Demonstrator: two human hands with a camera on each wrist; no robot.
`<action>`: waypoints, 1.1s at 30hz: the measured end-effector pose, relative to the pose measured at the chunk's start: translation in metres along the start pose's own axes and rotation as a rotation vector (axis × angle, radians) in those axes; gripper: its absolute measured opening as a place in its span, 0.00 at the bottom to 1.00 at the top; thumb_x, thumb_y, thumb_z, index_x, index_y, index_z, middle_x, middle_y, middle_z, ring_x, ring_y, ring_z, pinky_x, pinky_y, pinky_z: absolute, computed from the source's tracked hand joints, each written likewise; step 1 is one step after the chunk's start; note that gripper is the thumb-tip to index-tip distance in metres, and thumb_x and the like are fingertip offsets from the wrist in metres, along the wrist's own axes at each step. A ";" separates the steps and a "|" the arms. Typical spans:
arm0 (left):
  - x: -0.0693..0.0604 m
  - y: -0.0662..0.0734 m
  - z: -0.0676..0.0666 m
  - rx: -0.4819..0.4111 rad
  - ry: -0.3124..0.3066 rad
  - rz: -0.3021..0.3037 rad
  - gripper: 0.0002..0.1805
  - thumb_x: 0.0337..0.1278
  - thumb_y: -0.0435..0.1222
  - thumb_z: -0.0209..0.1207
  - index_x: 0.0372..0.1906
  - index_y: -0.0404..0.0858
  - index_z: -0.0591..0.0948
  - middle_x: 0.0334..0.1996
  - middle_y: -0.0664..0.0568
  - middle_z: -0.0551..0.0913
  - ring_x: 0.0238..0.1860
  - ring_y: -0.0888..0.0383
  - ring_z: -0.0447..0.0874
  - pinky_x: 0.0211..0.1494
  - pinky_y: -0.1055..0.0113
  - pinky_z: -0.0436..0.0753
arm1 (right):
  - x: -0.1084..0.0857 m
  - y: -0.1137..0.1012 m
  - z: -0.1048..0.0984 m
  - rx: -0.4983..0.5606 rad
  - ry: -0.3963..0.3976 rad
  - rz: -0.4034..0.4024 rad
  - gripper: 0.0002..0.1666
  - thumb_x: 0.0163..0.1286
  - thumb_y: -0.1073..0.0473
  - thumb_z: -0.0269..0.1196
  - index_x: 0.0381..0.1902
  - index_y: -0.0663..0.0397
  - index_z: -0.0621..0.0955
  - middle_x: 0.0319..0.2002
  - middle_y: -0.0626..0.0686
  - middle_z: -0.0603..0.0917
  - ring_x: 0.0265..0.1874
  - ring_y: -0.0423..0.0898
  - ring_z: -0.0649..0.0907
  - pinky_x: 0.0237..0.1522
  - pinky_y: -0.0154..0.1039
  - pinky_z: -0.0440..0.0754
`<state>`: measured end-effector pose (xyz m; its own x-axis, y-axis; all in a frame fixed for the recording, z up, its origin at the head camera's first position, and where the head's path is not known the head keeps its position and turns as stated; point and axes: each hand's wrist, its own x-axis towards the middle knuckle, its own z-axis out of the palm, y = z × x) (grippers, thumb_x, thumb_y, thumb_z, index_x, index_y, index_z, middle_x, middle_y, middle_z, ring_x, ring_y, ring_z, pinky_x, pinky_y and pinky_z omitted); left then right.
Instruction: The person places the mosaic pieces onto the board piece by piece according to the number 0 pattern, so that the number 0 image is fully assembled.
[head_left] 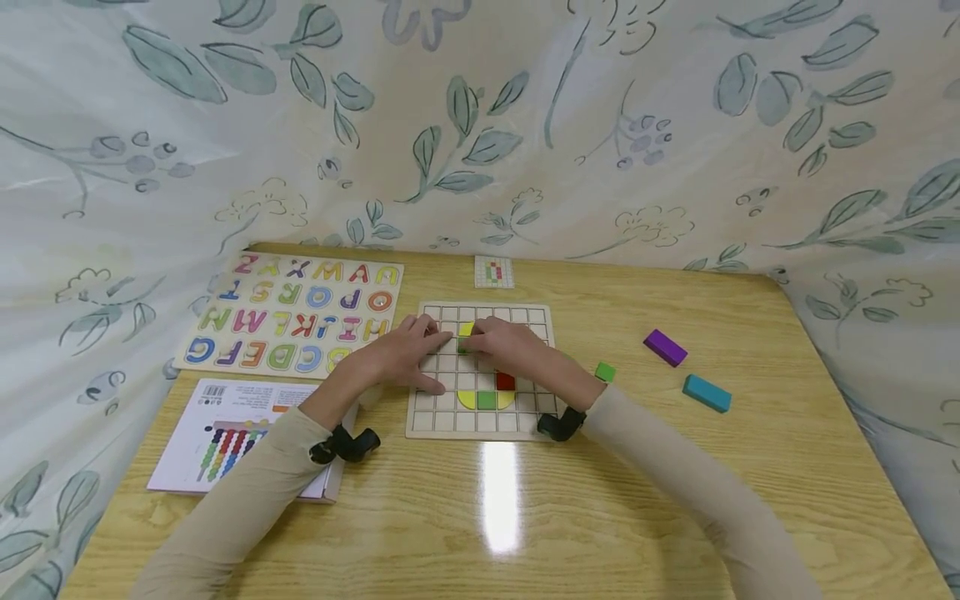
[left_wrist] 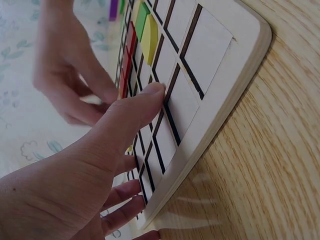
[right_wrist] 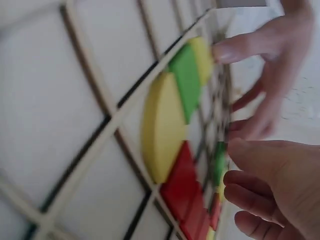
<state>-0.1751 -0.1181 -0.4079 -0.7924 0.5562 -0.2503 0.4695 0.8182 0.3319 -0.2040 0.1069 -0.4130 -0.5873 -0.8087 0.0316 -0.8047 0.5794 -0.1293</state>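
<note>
A square wooden grid board (head_left: pixel 423 423) lies on the table with coloured pieces in its cells. Toward its near side sit two rounded yellow pieces (right_wrist: pixel 162 130) with a green square (head_left: pixel 487 401) between them, and red squares (right_wrist: pixel 182 187) run up from one. My right hand (head_left: pixel 510 343) reaches over the upper part of the board, thumb and fingers pinching a small green block (head_left: pixel 462 345) beside a yellow piece (head_left: pixel 467 328). With fingers spread, my left hand (head_left: pixel 405 354) rests on the board's left side; its thumb (left_wrist: pixel 152 92) touches the grid.
A pattern card (head_left: pixel 494 272) lies beyond the board. Left of it are an alphabet puzzle (head_left: pixel 258 312) and a white box (head_left: pixel 191 450). On the right lie a green block (head_left: pixel 605 372), a purple block (head_left: pixel 665 347) and a teal block (head_left: pixel 707 392).
</note>
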 end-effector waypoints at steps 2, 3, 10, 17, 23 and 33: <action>0.001 -0.001 0.000 0.001 -0.001 -0.002 0.48 0.51 0.57 0.66 0.74 0.40 0.62 0.61 0.44 0.64 0.59 0.48 0.62 0.59 0.53 0.74 | -0.014 0.002 -0.006 0.012 0.025 0.010 0.19 0.66 0.55 0.65 0.56 0.45 0.83 0.42 0.50 0.83 0.38 0.44 0.80 0.36 0.35 0.81; 0.001 -0.001 0.000 -0.002 0.000 -0.001 0.48 0.51 0.57 0.66 0.74 0.40 0.62 0.62 0.44 0.64 0.59 0.48 0.62 0.59 0.53 0.74 | -0.024 0.004 -0.009 0.026 0.049 0.021 0.21 0.66 0.54 0.65 0.57 0.45 0.82 0.41 0.50 0.84 0.37 0.44 0.80 0.34 0.35 0.81; 0.001 -0.002 0.002 -0.032 -0.004 -0.006 0.48 0.51 0.56 0.66 0.74 0.40 0.62 0.63 0.43 0.64 0.61 0.47 0.61 0.62 0.51 0.72 | -0.109 0.037 -0.015 0.068 0.139 0.181 0.28 0.63 0.56 0.68 0.61 0.51 0.78 0.42 0.54 0.83 0.37 0.46 0.81 0.34 0.39 0.80; 0.000 -0.003 0.001 -0.023 0.006 0.013 0.48 0.51 0.56 0.66 0.73 0.39 0.62 0.62 0.43 0.64 0.60 0.47 0.62 0.61 0.51 0.73 | -0.165 0.068 -0.002 -0.019 0.194 0.273 0.30 0.59 0.56 0.71 0.59 0.56 0.79 0.39 0.55 0.82 0.33 0.46 0.78 0.33 0.39 0.78; -0.001 -0.003 0.001 -0.042 0.001 0.007 0.48 0.51 0.56 0.67 0.73 0.40 0.62 0.62 0.43 0.64 0.60 0.47 0.62 0.61 0.51 0.72 | -0.177 0.075 0.004 0.016 0.210 0.294 0.30 0.59 0.57 0.71 0.59 0.56 0.79 0.40 0.55 0.80 0.33 0.44 0.76 0.31 0.36 0.76; -0.001 -0.001 0.000 -0.041 -0.005 0.005 0.48 0.51 0.56 0.66 0.73 0.40 0.62 0.62 0.43 0.64 0.59 0.47 0.61 0.60 0.51 0.72 | -0.176 0.079 0.003 0.019 0.183 0.300 0.29 0.60 0.57 0.70 0.59 0.57 0.79 0.41 0.56 0.81 0.33 0.44 0.77 0.29 0.36 0.76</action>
<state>-0.1751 -0.1193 -0.4080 -0.7882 0.5608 -0.2534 0.4568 0.8091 0.3696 -0.1634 0.2948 -0.4316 -0.8043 -0.5704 0.1664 -0.5935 0.7849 -0.1779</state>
